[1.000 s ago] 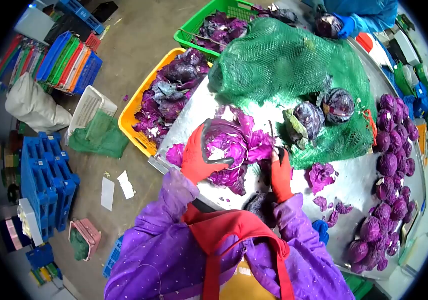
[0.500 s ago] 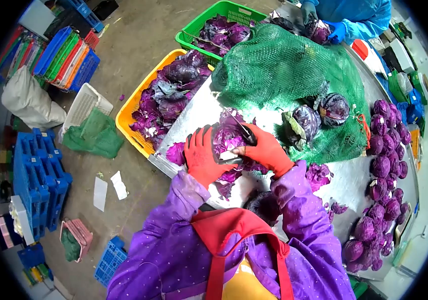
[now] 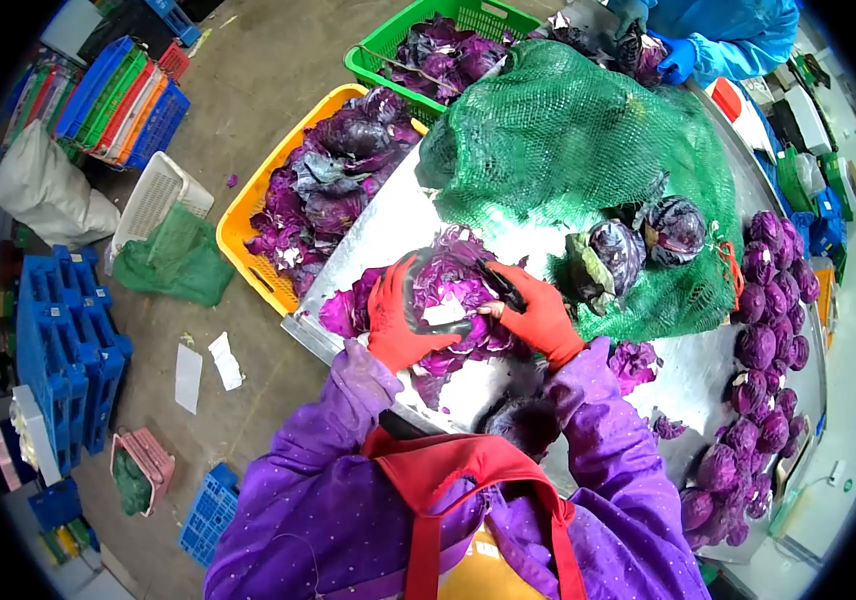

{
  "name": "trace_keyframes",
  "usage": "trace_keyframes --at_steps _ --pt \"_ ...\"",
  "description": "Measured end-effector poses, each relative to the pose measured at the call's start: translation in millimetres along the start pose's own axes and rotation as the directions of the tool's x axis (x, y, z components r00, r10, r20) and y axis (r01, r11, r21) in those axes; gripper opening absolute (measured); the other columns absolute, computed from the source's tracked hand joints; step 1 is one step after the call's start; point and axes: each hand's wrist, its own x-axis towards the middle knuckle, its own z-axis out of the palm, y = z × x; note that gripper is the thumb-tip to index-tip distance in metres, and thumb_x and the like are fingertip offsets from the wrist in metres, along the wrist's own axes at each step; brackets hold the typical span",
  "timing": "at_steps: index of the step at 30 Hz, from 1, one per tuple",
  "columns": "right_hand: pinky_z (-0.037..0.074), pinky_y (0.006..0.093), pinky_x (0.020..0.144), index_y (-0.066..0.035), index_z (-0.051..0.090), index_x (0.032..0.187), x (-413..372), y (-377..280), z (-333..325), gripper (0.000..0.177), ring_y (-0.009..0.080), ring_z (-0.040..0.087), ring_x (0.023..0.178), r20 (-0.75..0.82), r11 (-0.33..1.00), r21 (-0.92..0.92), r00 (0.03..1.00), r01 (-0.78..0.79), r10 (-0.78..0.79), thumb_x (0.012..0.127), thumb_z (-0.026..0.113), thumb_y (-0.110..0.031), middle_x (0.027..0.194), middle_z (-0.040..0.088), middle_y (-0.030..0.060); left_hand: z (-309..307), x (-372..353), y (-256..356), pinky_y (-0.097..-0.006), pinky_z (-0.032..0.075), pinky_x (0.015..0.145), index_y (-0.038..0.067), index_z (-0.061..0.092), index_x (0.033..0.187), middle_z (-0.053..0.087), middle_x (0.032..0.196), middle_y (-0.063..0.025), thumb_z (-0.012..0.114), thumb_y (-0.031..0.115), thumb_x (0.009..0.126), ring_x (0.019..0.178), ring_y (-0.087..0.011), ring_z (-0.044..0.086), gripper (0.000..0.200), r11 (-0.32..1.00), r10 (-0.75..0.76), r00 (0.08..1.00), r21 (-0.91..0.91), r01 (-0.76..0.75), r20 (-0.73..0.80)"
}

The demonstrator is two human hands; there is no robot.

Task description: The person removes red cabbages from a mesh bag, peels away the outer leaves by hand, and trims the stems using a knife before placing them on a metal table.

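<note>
A purple cabbage [image 3: 445, 285] with a pale cut base lies among loose leaves on the metal table [image 3: 336, 326]. My left hand [image 3: 400, 318], in a red glove with black fingers, is wrapped round its left side. My right hand [image 3: 538, 312], gloved alike, is closed against its right side, a pale thumb tip touching the leaves; whether it also holds a small dark tool is unclear. Two unpeeled cabbages, one [image 3: 616, 255] and another [image 3: 673, 230], rest on a green net [image 3: 588, 140]. A dark cabbage piece [image 3: 523, 425] is near my body.
Leaves fill a yellow crate [image 3: 238, 235] and a green crate [image 3: 373, 60]. Several peeled cabbages [image 3: 756, 345] line the right side. Across the table, a person in blue sleeves [image 3: 733, 35] handles a cabbage [image 3: 641, 55]. Blue pallets [image 3: 53, 350] stand at left.
The view has shifted slightly. My right hand has drawn a little away from my left, and the cabbage between them shows more of its leaves.
</note>
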Motion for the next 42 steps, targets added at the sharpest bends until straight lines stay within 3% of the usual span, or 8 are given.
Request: trace_keyframes --at_steps 11,13,20,21,28,35,37,42 --pt "0.053 0.0421 0.071 -0.011 0.058 0.125 32 -3 32 0.043 0.037 0.067 0.081 -0.297 0.977 -0.212 0.951 0.02 -0.084 0.085 0.066 -0.025 0.093 0.068 0.0192 6 36 -16 -0.0384 0.045 0.099 0.007 0.044 0.136 0.055 0.129 -0.013 0.09 0.016 0.057 0.119 -0.0269 0.055 0.092 0.795 -0.204 0.978 -0.578 0.182 0.027" --pt "0.05 0.0482 0.071 -0.009 0.06 0.11 50 -7 27 0.029 0.0424 0.064 0.08 -0.294 0.929 -0.179 0.918 -0.324 0.264 0.088 0.06 -0.028 0.086 0.066 0.0236 6 33 -18 -0.0381 0.044 0.1 0.007 0.043 0.137 0.054 0.131 -0.0128 0.089 0.014 0.058 0.12 -0.026 0.054 0.092 0.919 -0.106 0.994 -0.383 0.097 -0.003" --pt "0.049 0.0412 0.083 -0.01 0.056 0.123 40 -1 14 0.049 0.0366 0.067 0.094 -0.119 0.934 0.223 0.943 -0.281 0.312 0.088 0.065 -0.043 0.096 0.069 0.021 0 24 -17 -0.0361 0.036 0.109 0.005 0.039 0.14 0.047 0.137 -0.013 0.084 0.001 0.061 0.129 -0.0236 0.044 0.091 0.659 -0.2 0.975 -0.724 0.204 0.093" --pt "0.05 0.0428 0.083 -0.012 0.053 0.128 34 -3 14 0.052 0.0385 0.066 0.094 -0.094 0.942 0.221 0.956 -0.253 0.278 0.087 0.066 -0.041 0.097 0.069 0.0209 -3 27 -22 -0.0359 0.035 0.11 0.004 0.038 0.141 0.047 0.137 -0.0127 0.085 0.002 0.061 0.129 -0.0229 0.044 0.092 0.848 -0.094 0.995 -0.52 0.101 0.04" --pt "0.05 0.0402 0.079 -0.009 0.059 0.12 8 11 29 0.038 0.0361 0.068 0.089 -0.1 0.897 0.376 0.952 -0.233 0.289 0.087 0.067 -0.027 0.093 0.069 0.0208 -5 22 -23 -0.0359 0.036 0.109 0.001 0.038 0.14 0.049 0.135 -0.0137 0.086 0.007 0.06 0.128 -0.0236 0.046 0.093 0.892 0.004 1.0 -0.453 0.003 0.015" --pt "0.047 0.0522 0.075 -0.006 0.056 0.104 36 39 38 0.036 0.0451 0.062 0.085 -0.253 0.878 -0.123 0.87 -0.463 0.423 0.087 0.062 -0.037 0.087 0.065 0.0259 13 -4 -43 -0.0382 0.038 0.106 0.001 0.04 0.138 0.051 0.133 -0.0156 0.09 0.016 0.055 0.124 -0.0272 0.049 0.099 0.882 -0.046 0.997 -0.471 0.016 -0.054" --pt "0.047 0.052 0.076 -0.003 0.056 0.099 40 42 41 0.038 0.0462 0.061 0.086 -0.223 0.894 -0.075 0.881 -0.442 0.417 0.087 0.062 -0.038 0.088 0.064 0.0275 12 -5 -28 -0.0405 0.038 0.106 0.001 0.039 0.138 0.05 0.135 -0.0171 0.09 0.022 0.057 0.124 -0.0293 0.049 0.098 0.93 0.151 0.973 -0.308 -0.2 -0.175" --pt "0.047 0.0501 0.072 -0.004 0.057 0.098 29 42 34 0.034 0.0447 0.063 0.082 -0.257 0.938 0.042 0.904 -0.344 0.343 0.088 0.062 -0.035 0.085 0.065 0.025 -1 -3 -31 -0.0441 0.04 0.104 0.004 0.043 0.138 0.051 0.133 -0.0173 0.089 0.028 0.057 0.122 -0.0347 0.051 0.096 0.986 0.136 0.981 -0.08 -0.148 -0.137"
